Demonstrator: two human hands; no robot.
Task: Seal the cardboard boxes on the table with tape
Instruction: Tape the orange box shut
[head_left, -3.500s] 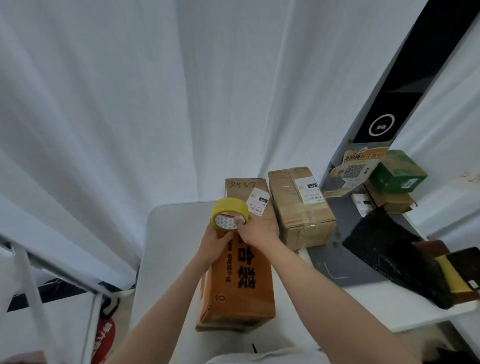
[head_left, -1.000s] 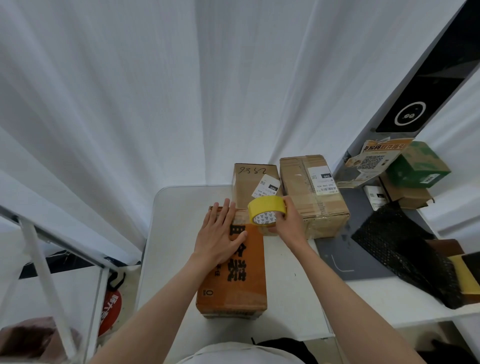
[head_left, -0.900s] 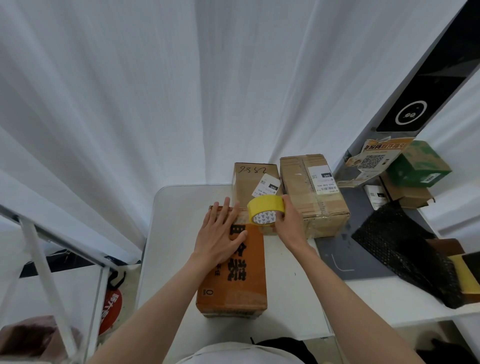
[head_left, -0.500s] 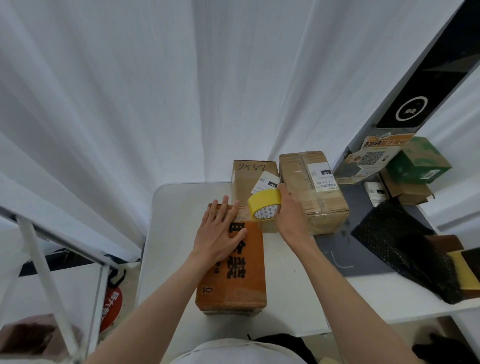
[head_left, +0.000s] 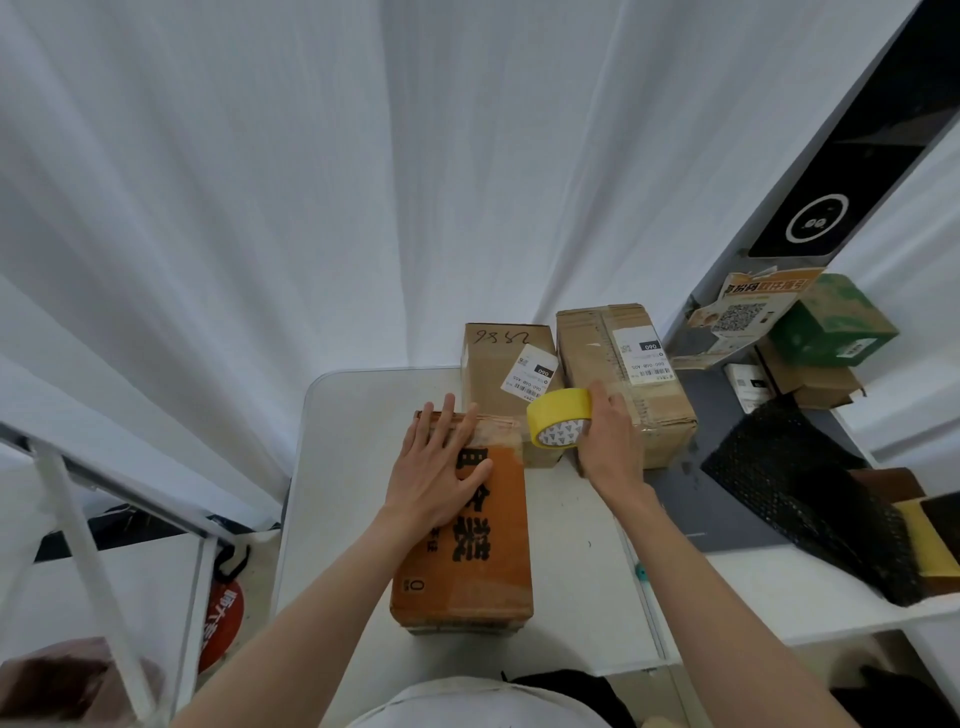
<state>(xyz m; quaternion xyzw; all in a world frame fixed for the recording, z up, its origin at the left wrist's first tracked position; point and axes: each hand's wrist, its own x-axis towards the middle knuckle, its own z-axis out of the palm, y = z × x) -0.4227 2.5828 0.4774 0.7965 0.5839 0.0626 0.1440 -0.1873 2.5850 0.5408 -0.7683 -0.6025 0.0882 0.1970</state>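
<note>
An orange cardboard box (head_left: 470, 577) with black characters lies lengthwise on the white table (head_left: 353, 467). My left hand (head_left: 439, 467) presses flat on its far half, fingers straight. My right hand (head_left: 610, 441) grips a yellow tape roll (head_left: 560, 415) just past the box's far right corner, held above the table. Behind it stand a brown box (head_left: 498, 358) marked with handwritten digits and a taped brown box (head_left: 597, 358) with a white label.
White curtains hang behind and to the left of the table. To the right are a dark mat (head_left: 717, 499), black mesh packing (head_left: 810, 493), a green box (head_left: 831, 322), small brown boxes and a black panel (head_left: 852, 171). A white metal frame (head_left: 88, 545) stands at lower left.
Earlier both hands held the roll over the orange box. Since then my left hand has been flat on the box while my right hand carried the roll a little right and tilted it.
</note>
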